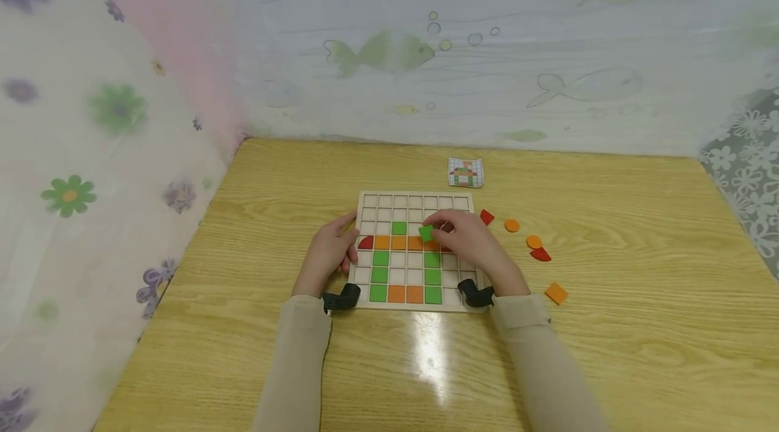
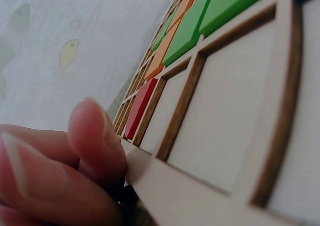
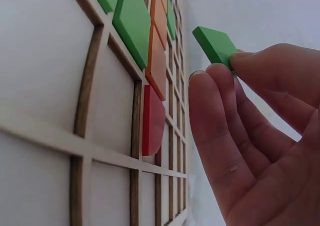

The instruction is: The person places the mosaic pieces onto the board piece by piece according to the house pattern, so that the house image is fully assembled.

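My right hand [image 1: 475, 243] pinches a green square tile [image 1: 425, 234] between thumb and fingers above the wooden grid board [image 1: 416, 260]. In the right wrist view the green tile is tilted and apart from the board. My left hand [image 1: 325, 253] rests at the board's left edge, its fingers loosely bent; in the left wrist view a fingertip [image 2: 95, 131] is against the rim. In the grid lie several green squares [image 1: 380, 275], several orange squares [image 1: 398, 243], and red rounded pieces [image 1: 366, 243] at both ends of the orange row. The right hand partly hides the board's right side.
Right of the board lie orange round pieces [image 1: 512, 225], red quarter-round pieces [image 1: 539, 255] and an orange square [image 1: 556, 293] on the wooden table [image 1: 243, 270]. A small pattern card [image 1: 465, 173] lies behind the board. A covered wall [image 1: 377, 101] stands at the table's back.
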Demonstrator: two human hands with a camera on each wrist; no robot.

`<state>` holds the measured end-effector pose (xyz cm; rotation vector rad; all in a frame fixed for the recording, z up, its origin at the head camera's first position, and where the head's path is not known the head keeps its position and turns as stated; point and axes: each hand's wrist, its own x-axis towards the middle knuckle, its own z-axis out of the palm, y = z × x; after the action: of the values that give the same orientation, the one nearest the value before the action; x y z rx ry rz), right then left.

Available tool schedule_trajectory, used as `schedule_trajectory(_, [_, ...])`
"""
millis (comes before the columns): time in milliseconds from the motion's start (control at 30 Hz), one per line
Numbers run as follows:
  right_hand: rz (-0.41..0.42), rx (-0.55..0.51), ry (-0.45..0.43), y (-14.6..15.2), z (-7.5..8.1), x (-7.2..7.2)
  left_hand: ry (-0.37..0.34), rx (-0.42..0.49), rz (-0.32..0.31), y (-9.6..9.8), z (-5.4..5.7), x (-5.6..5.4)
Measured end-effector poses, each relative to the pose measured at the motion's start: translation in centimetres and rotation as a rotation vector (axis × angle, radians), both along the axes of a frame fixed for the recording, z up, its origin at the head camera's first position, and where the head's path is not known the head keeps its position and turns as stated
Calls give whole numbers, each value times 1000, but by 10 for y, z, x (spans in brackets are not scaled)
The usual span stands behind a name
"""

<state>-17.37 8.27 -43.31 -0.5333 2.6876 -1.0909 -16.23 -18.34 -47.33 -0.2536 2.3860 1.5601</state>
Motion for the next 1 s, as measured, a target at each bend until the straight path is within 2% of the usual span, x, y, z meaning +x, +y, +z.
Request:
schedule_trajectory(267, [-42,-22,-49,-2,-4,-11,5,0,-1,1,0,-1])
schedule_trajectory(533, [-55,-35,-31,-9,-6,-22,1,4,1,3,1,0])
schedule_trajectory(800, [-81,-71,-89,-15,-15,-19,-9,-14,-13,3,1,1])
schedule_trajectory(1000, [-97,-98,-87,-18,-19,-20,2,-17,-5,0,2,3])
